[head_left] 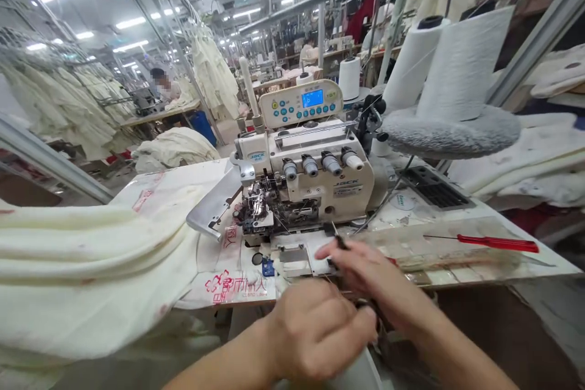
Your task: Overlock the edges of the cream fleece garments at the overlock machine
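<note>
My left hand (320, 332) is closed in a fist in front of the table edge. Something dark shows by its thumb, too hidden to name. Just beyond it, my right hand (365, 268) closes around a slim dark tool (340, 242) with a thin metal tip pointing up toward the machine. Facing both hands is a white overlock sewing machine (315, 164), its front cover (217, 201) swung out to the left and its looper parts (260, 210) exposed. A small blue item (268, 267) lies below the machine head.
Cream fabric (91, 274) is heaped at the left. A red-handled screwdriver (498, 242) lies on the table at the right. Large thread cones (466, 67) stand on a grey round support (452, 134). Another person (167, 85) sits in the far left background.
</note>
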Action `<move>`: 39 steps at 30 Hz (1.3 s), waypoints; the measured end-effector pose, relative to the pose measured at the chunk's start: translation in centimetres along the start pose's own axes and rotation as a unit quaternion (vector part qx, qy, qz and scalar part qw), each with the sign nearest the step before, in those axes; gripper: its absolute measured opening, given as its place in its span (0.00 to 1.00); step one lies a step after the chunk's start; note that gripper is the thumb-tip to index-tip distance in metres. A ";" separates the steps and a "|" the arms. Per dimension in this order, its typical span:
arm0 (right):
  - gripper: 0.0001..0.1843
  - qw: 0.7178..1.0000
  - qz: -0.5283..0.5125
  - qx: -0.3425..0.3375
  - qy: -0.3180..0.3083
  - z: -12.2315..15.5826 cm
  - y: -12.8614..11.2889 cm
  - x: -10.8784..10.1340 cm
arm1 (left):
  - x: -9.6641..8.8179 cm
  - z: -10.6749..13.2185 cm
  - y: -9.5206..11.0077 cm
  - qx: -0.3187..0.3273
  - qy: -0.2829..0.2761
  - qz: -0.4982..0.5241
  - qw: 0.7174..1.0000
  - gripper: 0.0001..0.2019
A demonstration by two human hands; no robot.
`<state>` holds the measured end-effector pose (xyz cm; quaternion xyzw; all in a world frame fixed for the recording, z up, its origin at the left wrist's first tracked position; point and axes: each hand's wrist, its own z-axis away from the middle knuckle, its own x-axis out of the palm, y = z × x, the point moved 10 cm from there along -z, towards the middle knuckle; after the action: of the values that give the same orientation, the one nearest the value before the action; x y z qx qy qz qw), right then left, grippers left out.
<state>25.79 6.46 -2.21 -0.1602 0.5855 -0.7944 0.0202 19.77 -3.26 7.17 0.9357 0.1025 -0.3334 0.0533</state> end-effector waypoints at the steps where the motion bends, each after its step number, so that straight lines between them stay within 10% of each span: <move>1: 0.13 0.999 0.042 0.019 -0.030 -0.1 0.5 1.4 | 0.5 0.5 1.0 0.017 -0.014 0.008 1.000 0.08; 5: 0.14 0.994 0.102 0.000 -0.038 1.0 0.3 2.3 | -0.2 2.1 2.3 -0.007 -0.052 0.067 0.996 0.12; 9: 0.17 0.992 0.086 -0.080 0.047 3.7 -1.0 -0.7 | -3.8 0.4 -1.6 -0.095 -0.023 0.057 0.994 0.14; 14: 0.21 0.987 -0.041 -0.082 0.132 5.4 0.3 -2.6 | -1.1 -0.8 -6.6 -0.239 -0.092 0.151 0.955 0.08; 19: 0.21 0.988 -0.103 -0.042 0.104 3.4 3.0 0.7 | 0.9 4.3 -9.8 -0.509 0.074 0.403 0.757 0.10; 22: 0.20 0.997 -0.050 -0.036 0.054 2.0 3.4 2.7 | 2.1 6.6 -10.0 -0.553 0.148 0.541 0.616 0.11; 25: 0.15 0.985 0.085 -0.116 0.090 1.6 0.6 2.2 | 2.3 7.8 -10.2 -0.558 0.187 0.604 0.537 0.12; 29: 0.18 0.955 0.155 -0.198 0.157 1.7 -3.1 1.6 | 1.3 8.2 -10.7 -0.535 0.231 0.611 0.536 0.12; 34: 0.12 0.979 0.064 -0.185 0.054 0.2 -2.8 5.6 | 1.0 8.2 -10.7 -0.523 0.256 0.602 0.546 0.32; 39: 0.13 0.951 0.112 -0.248 0.143 0.7 -3.4 4.1 | 1.1 8.6 -10.6 -0.534 0.191 0.549 0.614 0.19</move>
<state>22.63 5.92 2.08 0.0219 0.7751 -0.6312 -0.0156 12.88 5.74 -0.50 0.6664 -0.2625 0.0578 0.6955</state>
